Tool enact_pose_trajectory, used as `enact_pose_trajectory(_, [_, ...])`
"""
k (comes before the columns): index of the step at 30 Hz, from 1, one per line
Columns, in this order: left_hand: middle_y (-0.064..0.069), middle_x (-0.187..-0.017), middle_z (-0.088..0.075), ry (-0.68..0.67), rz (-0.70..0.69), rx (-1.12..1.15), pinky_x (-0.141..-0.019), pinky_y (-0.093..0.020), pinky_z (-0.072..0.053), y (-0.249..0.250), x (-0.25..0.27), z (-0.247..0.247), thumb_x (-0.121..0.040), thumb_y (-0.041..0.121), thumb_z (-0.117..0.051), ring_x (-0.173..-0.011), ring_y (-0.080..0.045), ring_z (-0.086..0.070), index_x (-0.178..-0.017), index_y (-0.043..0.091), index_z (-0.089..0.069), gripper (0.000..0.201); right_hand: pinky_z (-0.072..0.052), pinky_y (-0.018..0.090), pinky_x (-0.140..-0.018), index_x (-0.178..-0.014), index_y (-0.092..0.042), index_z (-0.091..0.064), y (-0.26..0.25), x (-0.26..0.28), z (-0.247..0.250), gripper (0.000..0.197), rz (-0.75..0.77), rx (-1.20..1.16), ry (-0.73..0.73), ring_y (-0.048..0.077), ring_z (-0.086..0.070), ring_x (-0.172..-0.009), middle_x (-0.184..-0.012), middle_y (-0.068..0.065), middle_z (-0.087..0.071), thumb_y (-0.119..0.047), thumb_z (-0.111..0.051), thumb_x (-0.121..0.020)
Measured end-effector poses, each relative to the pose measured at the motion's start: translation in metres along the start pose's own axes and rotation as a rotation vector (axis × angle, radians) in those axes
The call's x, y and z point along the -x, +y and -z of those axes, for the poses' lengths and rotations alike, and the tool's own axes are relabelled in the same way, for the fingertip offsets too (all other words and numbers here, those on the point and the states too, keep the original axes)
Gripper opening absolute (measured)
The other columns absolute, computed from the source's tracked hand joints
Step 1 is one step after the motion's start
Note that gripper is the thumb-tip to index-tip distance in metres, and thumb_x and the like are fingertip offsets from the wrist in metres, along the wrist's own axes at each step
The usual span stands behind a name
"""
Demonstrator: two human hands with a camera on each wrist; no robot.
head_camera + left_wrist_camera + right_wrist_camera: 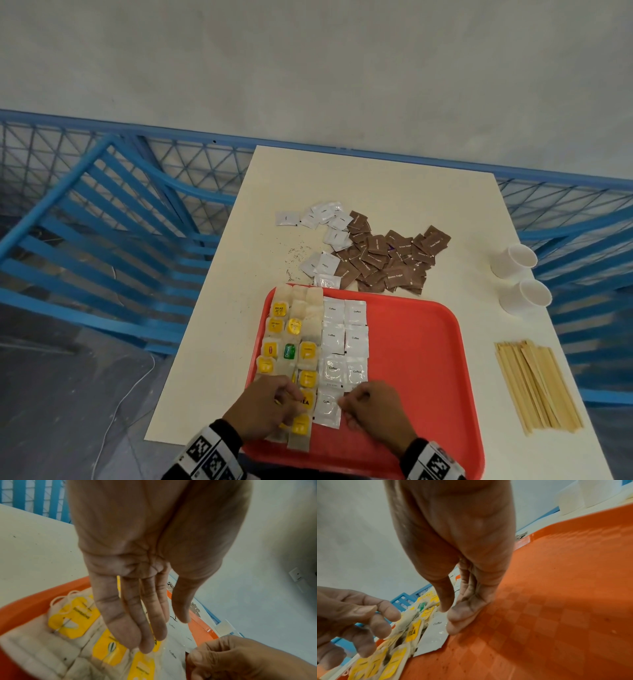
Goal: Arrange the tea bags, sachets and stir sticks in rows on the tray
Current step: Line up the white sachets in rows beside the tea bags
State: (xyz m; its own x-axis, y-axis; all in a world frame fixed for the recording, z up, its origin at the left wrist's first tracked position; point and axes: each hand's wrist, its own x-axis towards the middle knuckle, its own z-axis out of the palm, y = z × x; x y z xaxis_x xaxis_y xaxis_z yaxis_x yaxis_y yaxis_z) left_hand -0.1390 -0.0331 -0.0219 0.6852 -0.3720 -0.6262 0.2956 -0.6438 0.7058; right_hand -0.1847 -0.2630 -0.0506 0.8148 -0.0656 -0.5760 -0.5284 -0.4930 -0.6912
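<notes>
both hands low, left hand [263,407] and right hand [373,411] fingers extended, relaxed.

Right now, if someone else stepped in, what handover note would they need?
Left hand: open, over the tea bags at the tray's near left.
Right hand: open, fingertips at the nearest coffee sachet.
Done: tea bags in rows on the tray's left, white sachets in two columns beside them.
Left: loose white sachets, brown sachets and stir sticks, all on the table.

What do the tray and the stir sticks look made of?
Tray: likely moulded plastic, orange-red, with a glossy rim and a checkered textured floor in the right wrist view. Stir sticks: probably wood, pale tan, thin, flat and matte.
</notes>
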Motion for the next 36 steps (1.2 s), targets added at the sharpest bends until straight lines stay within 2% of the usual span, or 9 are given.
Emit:
enact_pose_trajectory(10, [-0.009, -0.082, -0.075, -0.012, -0.04, -0.034, -0.069, -0.028, -0.06, 0.003, -0.002, 0.002, -0.091, 0.018, -0.07, -0.064, -0.008, -0.068, -0.092, 0.013, -0.07, 0.005, -0.046, 0.019, -0.054, -0.059, -0.015, -0.065, 0.001, 0.005, 0.017, 0.025, 0.032, 0.031, -0.038, 0.005, -0.052, -0.043, -0.049, -0.002, -0.064, -0.015, -0.07, -0.084])
enact_pose_trajectory(16, [0.008, -0.054, -0.049, 0.169, -0.095, -0.232, -0.053, -0.012, -0.041, 0.029, -0.014, 0.054, -0.091, 0.044, -0.066, -0.045, -0.001, -0.044, -0.059, 0.022, -0.047, 0.044, -0.041, 0.013, -0.062, -0.066, -0.024, -0.063, -0.045, -0.016, 0.081, 0.024, 0.158, 0.516, -0.341, -0.008, -0.053, -0.052, -0.053, -0.021, -0.058, -0.017, -0.06, -0.088])
enact_pose_trajectory(18, [0.008, -0.054, -0.046, 0.248, -0.117, -0.295, -0.053, -0.012, -0.039, 0.044, -0.027, 0.083, -0.092, 0.046, -0.064, -0.045, -0.002, -0.04, -0.058, 0.021, -0.044, 0.047, -0.036, 0.009, -0.061, -0.077, -0.022, -0.071, -0.074, -0.042, 0.105, 0.019, 0.209, 0.614, -0.298, -0.011, -0.053, -0.059, -0.059, -0.023, -0.057, -0.019, -0.058, -0.09])
enact_pose_trajectory(20, [0.009, -0.056, -0.05, 0.331, -0.132, -0.352, -0.055, -0.015, -0.037, 0.058, -0.047, 0.112, -0.093, 0.046, -0.063, -0.05, -0.001, -0.043, -0.059, 0.02, -0.047, 0.045, -0.037, 0.013, -0.06, -0.07, -0.027, -0.067, -0.104, -0.075, 0.122, 0.025, 0.236, 0.603, -0.157, -0.008, -0.055, -0.061, -0.061, -0.022, -0.06, -0.018, -0.058, -0.091])
enact_pose_trajectory(24, [0.006, -0.077, -0.058, 0.407, -0.057, -0.415, -0.068, -0.029, -0.045, 0.076, -0.098, 0.152, -0.091, 0.048, -0.064, -0.072, -0.011, -0.055, -0.064, 0.025, -0.054, 0.038, -0.04, 0.017, -0.054, -0.073, -0.02, -0.072, -0.153, -0.153, 0.134, 0.023, 0.173, 0.444, 0.152, 0.01, -0.059, -0.068, -0.08, -0.004, -0.069, -0.026, -0.063, -0.093])
enact_pose_trajectory(26, [0.002, -0.088, -0.063, 0.413, -0.007, -0.41, -0.077, -0.034, -0.052, 0.084, -0.124, 0.157, -0.091, 0.048, -0.064, -0.08, -0.016, -0.06, -0.068, 0.025, -0.056, 0.033, -0.052, 0.023, -0.064, -0.085, -0.004, -0.072, -0.168, -0.195, 0.13, 0.027, 0.125, 0.414, 0.219, 0.016, -0.063, -0.077, -0.085, 0.003, -0.07, -0.029, -0.062, -0.093])
enact_pose_trajectory(28, [-0.001, -0.095, -0.065, 0.398, 0.023, -0.436, -0.082, -0.036, -0.053, 0.094, -0.147, 0.155, -0.093, 0.047, -0.062, -0.087, -0.021, -0.062, -0.076, 0.022, -0.058, 0.03, -0.058, 0.037, -0.08, -0.094, -0.003, -0.069, -0.176, -0.233, 0.123, 0.032, 0.061, 0.438, 0.254, 0.025, -0.068, -0.088, -0.095, 0.009, -0.072, -0.035, -0.059, -0.092])
enact_pose_trajectory(31, [-0.003, -0.11, -0.064, 0.349, 0.059, -0.513, -0.087, -0.037, -0.049, 0.106, -0.176, 0.142, -0.093, 0.049, -0.06, -0.1, -0.024, -0.061, -0.093, 0.022, -0.06, 0.028, -0.056, 0.036, -0.082, -0.108, -0.005, -0.063, -0.178, -0.269, 0.111, 0.048, -0.011, 0.52, 0.31, 0.031, -0.066, -0.098, -0.107, 0.012, -0.069, -0.049, -0.058, -0.09])
enact_pose_trajectory(36, [-0.006, -0.131, -0.052, 0.258, 0.055, -0.575, -0.098, -0.042, -0.043, 0.12, -0.217, 0.117, -0.087, 0.064, -0.059, -0.12, -0.028, -0.054, -0.129, 0.018, -0.046, 0.064, -0.054, 0.038, -0.084, -0.125, -0.002, -0.051, -0.169, -0.291, 0.094, 0.065, -0.054, 0.647, 0.309, 0.032, -0.063, -0.109, -0.118, 0.015, -0.063, -0.053, -0.065, -0.087])
